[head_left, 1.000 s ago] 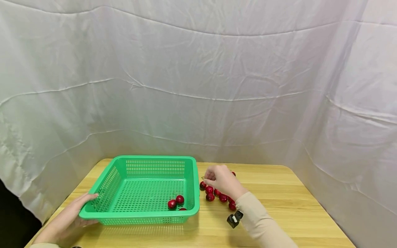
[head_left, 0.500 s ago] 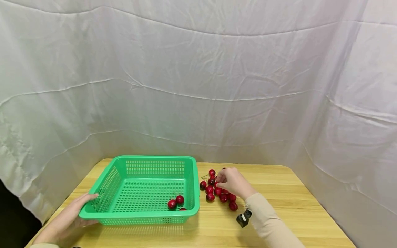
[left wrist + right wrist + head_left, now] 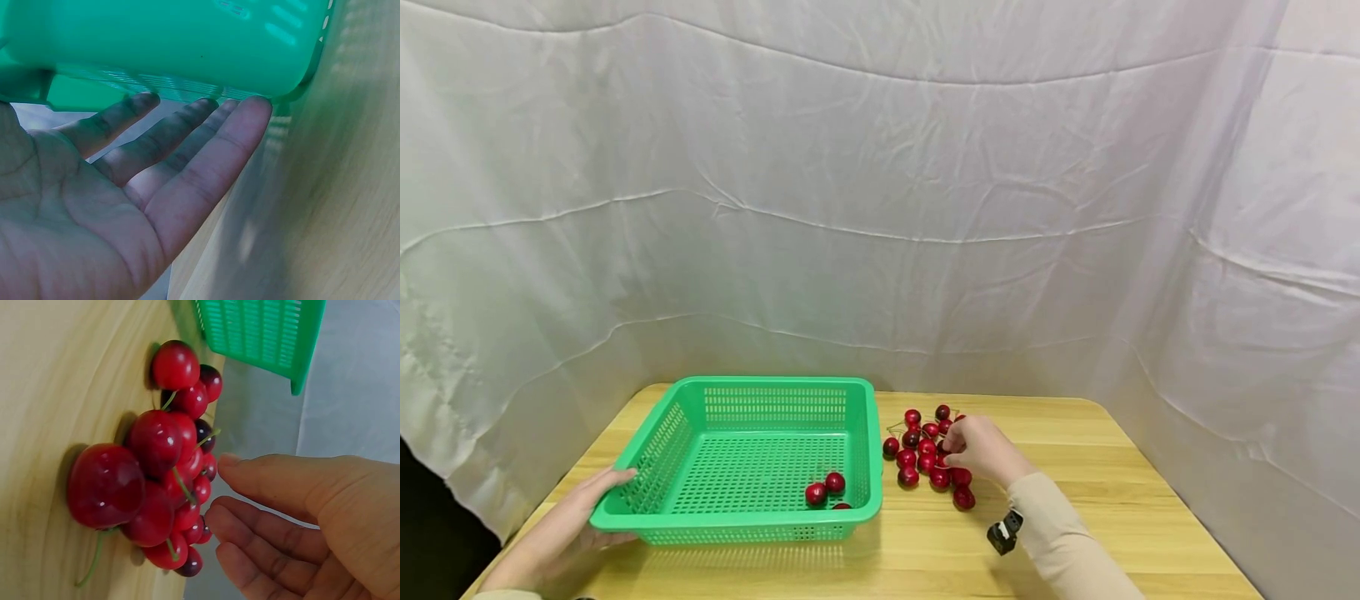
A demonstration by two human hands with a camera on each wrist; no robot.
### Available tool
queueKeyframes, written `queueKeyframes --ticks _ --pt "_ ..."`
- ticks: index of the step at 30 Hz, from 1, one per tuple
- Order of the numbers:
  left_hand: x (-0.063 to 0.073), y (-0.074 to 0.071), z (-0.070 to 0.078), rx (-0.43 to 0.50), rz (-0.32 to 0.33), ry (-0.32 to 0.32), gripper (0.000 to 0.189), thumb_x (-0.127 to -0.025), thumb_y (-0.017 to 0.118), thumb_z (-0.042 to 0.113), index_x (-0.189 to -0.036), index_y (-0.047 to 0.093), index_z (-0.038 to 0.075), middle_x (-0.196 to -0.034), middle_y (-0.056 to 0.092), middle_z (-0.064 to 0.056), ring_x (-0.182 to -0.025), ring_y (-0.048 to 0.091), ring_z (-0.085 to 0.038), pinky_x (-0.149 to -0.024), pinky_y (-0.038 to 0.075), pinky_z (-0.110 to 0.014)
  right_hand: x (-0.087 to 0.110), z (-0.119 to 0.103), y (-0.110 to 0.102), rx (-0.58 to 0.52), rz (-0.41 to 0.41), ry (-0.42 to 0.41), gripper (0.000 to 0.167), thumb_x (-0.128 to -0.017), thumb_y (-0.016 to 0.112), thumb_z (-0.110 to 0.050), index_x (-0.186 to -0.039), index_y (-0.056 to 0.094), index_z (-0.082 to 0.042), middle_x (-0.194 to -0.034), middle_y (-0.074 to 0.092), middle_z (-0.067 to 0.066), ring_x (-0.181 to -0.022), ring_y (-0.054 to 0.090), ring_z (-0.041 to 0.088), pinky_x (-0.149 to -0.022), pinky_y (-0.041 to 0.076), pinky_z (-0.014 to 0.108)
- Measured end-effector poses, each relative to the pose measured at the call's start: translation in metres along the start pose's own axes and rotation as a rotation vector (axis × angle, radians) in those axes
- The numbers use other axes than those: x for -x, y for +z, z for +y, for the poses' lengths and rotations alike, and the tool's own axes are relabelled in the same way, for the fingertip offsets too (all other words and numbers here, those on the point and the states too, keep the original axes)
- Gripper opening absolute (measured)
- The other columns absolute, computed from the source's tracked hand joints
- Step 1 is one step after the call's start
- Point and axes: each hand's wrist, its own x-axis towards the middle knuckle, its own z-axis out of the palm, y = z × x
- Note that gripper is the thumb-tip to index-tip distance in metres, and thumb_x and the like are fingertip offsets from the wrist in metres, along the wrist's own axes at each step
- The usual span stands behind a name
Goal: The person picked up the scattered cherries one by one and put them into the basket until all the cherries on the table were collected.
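A green plastic basket (image 3: 737,522) stands on the left side of the table. My left hand (image 3: 568,518) holds its near left corner, thumb over the rim. In the left wrist view, the extended fingers (image 3: 206,162) press their tips against the basket's outer wall. A few red cherries (image 3: 816,494) lie inside, near the front right corner. To the basket's right is a loose pile of cherries (image 3: 927,447), some with green stems. My right hand (image 3: 985,450) reaches over the pile's right side. The right wrist view shows its thumb and fingers apart, nothing between them, close to the cherries (image 3: 156,442).
The wooden table (image 3: 1075,483) extends to the right of the pile. White curtain cloth (image 3: 880,250) hangs behind the table and along both sides. A small black wrist camera (image 3: 1004,532) is strapped below the right sleeve (image 3: 1067,533).
My right hand has moved right and a little toward me across the pile, uncovering more cherries at the back. The left hand and the basket have stayed in place.
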Motion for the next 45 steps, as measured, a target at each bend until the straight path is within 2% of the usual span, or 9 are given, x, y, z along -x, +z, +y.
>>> queueKeyframes --ticks 7,14,24,39,45 --pt "0.000 0.000 0.000 -0.004 0.000 0.001 0.049 -0.118 0.035 0.033 -0.150 0.034 -0.004 -0.127 0.053 0.004 -0.109 0.065 -0.007 -0.097 0.062 -0.039 0.004 0.006 0.001 -0.008 -0.009 0.016 0.015 -0.084 0.088 0.001 -0.084 0.075 -0.006 -0.080 0.072 0.001 -0.074 0.064 0.010 -0.068 0.058 0.024" --pt "0.000 0.000 0.001 0.010 -0.002 -0.003 0.053 -0.118 0.033 0.034 -0.153 0.028 -0.006 -0.127 0.054 0.005 -0.109 0.066 -0.009 -0.097 0.062 -0.040 0.006 0.009 0.003 -0.024 -0.018 0.010 0.017 -0.085 0.088 0.000 -0.081 0.073 -0.007 -0.078 0.071 0.000 -0.071 0.063 0.009 -0.063 0.055 0.022" --pt "0.002 0.001 0.001 0.024 -0.020 0.007 0.042 -0.119 0.033 0.033 -0.148 0.037 0.004 -0.125 0.056 0.005 -0.110 0.066 -0.009 -0.097 0.062 -0.038 0.005 0.015 0.009 -0.027 -0.012 0.019 0.020 -0.085 0.086 0.002 -0.079 0.071 -0.009 -0.075 0.069 -0.001 -0.065 0.061 0.009 -0.060 0.052 0.021" --pt "0.001 0.001 0.001 0.011 -0.007 0.003 0.051 -0.118 0.034 0.033 -0.153 0.030 -0.003 -0.126 0.054 0.006 -0.109 0.065 -0.008 -0.097 0.062 -0.039 0.002 0.015 0.013 -0.021 -0.002 -0.004 0.022 -0.087 0.084 0.003 -0.076 0.071 -0.009 -0.073 0.066 -0.004 -0.066 0.058 0.007 -0.060 0.050 0.020" --pt "0.001 0.001 -0.001 0.025 -0.013 0.015 0.040 -0.119 0.034 0.032 -0.149 0.037 0.006 -0.126 0.054 0.010 -0.110 0.065 -0.007 -0.097 0.062 -0.038 0.001 0.016 0.014 -0.015 -0.001 -0.012 0.022 -0.088 0.084 0.003 -0.075 0.071 -0.009 -0.072 0.067 -0.004 -0.066 0.057 0.009 -0.059 0.049 0.021"
